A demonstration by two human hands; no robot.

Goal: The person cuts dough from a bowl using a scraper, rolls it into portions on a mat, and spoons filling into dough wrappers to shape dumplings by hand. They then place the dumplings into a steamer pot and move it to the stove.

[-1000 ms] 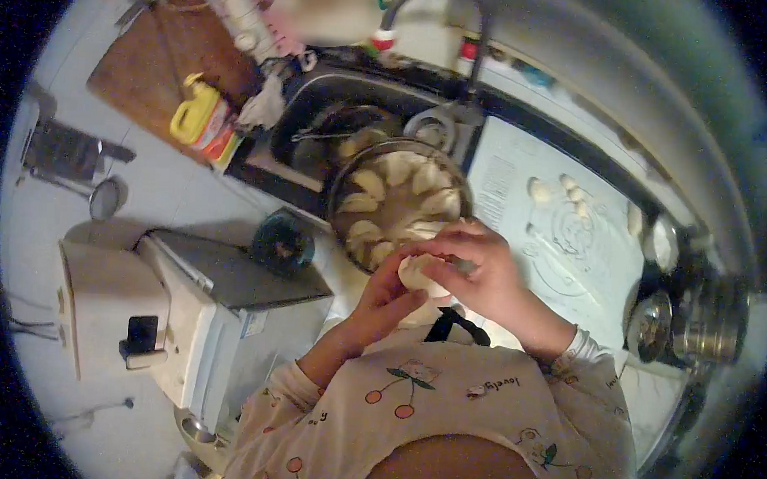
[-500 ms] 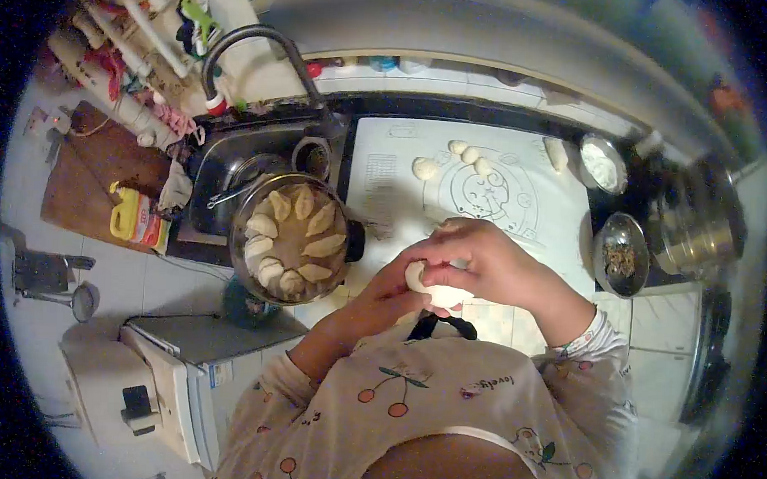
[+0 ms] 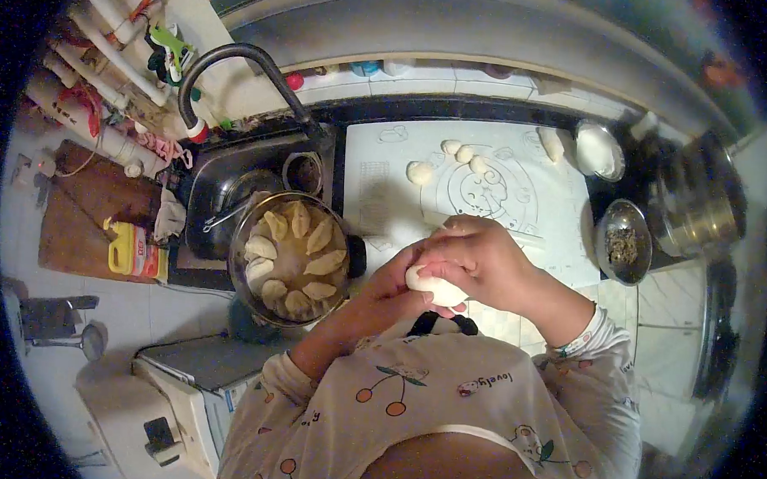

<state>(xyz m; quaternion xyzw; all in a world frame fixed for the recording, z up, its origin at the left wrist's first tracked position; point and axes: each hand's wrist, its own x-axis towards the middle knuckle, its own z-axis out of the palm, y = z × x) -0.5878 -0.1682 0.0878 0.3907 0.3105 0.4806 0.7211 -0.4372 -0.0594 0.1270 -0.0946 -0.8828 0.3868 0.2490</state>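
Observation:
A white dough dumpling [image 3: 437,290] is held between my two hands in front of my body. My left hand [image 3: 390,282] cradles it from the left and below, fingers curled around it. From above, my right hand [image 3: 480,260] pinches the dumpling's upper edge with thumb and fingers. Any filling inside it is hidden. To the left is a round pan [image 3: 288,251] holding a ring of several shaped dumplings. Beyond my hands, a white printed mat [image 3: 378,155] carries several small dough lumps [image 3: 420,172].
At the right stand a metal bowl of chopped filling [image 3: 625,245], a bowl of white powder [image 3: 598,152] and stacked metal pots [image 3: 697,208]. A pale elongated piece [image 3: 551,146] lies on the mat. Behind the pan are a sink [image 3: 213,162] and faucet [image 3: 238,53]. A yellow jug [image 3: 123,249] stands far left.
The dumpling's opening, visible earlier near my right thumb, now looks more folded over. My right fingers have shifted along its edge. The camera view has tilted slightly.

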